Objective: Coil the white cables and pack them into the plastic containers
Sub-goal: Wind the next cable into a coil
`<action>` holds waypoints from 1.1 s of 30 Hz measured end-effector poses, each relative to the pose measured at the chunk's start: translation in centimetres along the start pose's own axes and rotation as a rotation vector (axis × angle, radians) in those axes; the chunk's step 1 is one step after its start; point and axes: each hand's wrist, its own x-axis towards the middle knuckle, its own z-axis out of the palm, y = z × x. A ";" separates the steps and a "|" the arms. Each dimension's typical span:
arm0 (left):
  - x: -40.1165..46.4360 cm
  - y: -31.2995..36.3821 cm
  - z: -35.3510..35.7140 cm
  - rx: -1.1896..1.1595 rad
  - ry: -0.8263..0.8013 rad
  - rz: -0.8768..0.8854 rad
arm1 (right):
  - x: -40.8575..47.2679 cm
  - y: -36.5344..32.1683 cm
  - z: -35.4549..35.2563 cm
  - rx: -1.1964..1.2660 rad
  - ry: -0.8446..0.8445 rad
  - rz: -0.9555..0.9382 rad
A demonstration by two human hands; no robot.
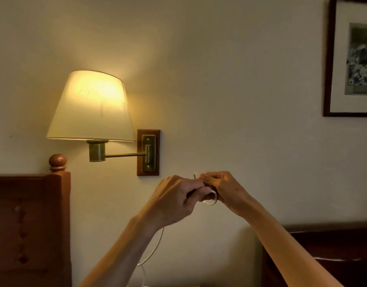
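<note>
Head | left hand [174, 201] grips white cable [212, 200] coil | right hand [224, 189] apparently pinches its loops

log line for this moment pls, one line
step: coiling | left hand: grips white cable | right hand: pinches loops | tail: hangs below | containers: unseen

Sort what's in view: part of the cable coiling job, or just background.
Job:
white cable
left hand, gripping it
right hand, gripping it

Background:
wall lamp
framed picture
wooden headboard
</note>
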 end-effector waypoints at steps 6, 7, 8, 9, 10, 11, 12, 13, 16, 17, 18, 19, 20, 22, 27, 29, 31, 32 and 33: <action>0.5 -2.2 -0.2 0.085 0.150 -0.029 | -0.2 0.0 0.4 0.106 -0.078 0.059; 0.4 -2.5 -0.1 0.075 0.173 -0.041 | -0.4 0.0 0.5 0.134 -0.098 0.077; 0.3 -2.8 0.0 0.065 0.195 -0.054 | -0.5 0.1 0.7 0.168 -0.117 0.093; 0.2 -3.0 0.1 0.057 0.216 -0.070 | -0.6 0.3 0.8 0.205 -0.134 0.107; 0.2 -3.2 0.1 0.046 0.237 -0.089 | -0.7 0.4 0.9 0.244 -0.149 0.117; 0.2 -3.4 0.2 0.028 0.255 -0.111 | -0.8 0.5 1.0 0.286 -0.166 0.124; 0.2 -3.6 0.2 0.003 0.268 -0.132 | -0.9 0.5 1.0 0.333 -0.182 0.127; 0.1 -3.9 0.3 -0.026 0.274 -0.155 | -1.1 0.4 1.0 0.383 -0.195 0.128; -0.3 -4.6 1.1 -0.154 0.239 -0.252 | -1.3 0.0 0.6 0.532 -0.222 0.152; -0.7 -4.8 1.5 -0.214 0.202 -0.293 | -1.4 -0.1 0.4 0.565 -0.232 0.168; -1.3 -4.9 2.1 -0.276 0.161 -0.339 | -1.4 -0.2 0.1 0.594 -0.242 0.187; -2.0 -5.1 2.7 -0.335 0.127 -0.388 | -1.5 -0.1 -0.2 0.632 -0.247 0.204; -2.8 -5.3 3.4 -0.391 0.108 -0.438 | -1.5 -0.1 -0.5 0.680 -0.245 0.219; -4.9 -6.0 4.4 -0.506 0.113 -0.540 | -1.5 0.0 -1.5 0.758 -0.206 0.250; -9.8 -9.5 5.1 -0.395 0.015 -0.493 | -1.9 1.3 -3.9 0.709 -0.111 0.322; -10.5 -10.3 4.8 -0.295 0.021 -0.467 | -2.1 2.2 -4.4 0.726 -0.108 0.349; -10.6 -10.6 4.2 -0.174 0.073 -0.456 | -2.4 3.0 -4.5 0.684 -0.099 0.360; -10.5 -10.5 3.9 -0.106 0.088 -0.444 | -2.4 3.1 -4.4 0.653 -0.092 0.356; -10.1 -10.0 3.6 -0.035 0.070 -0.425 | -2.5 3.2 -4.1 0.624 -0.080 0.348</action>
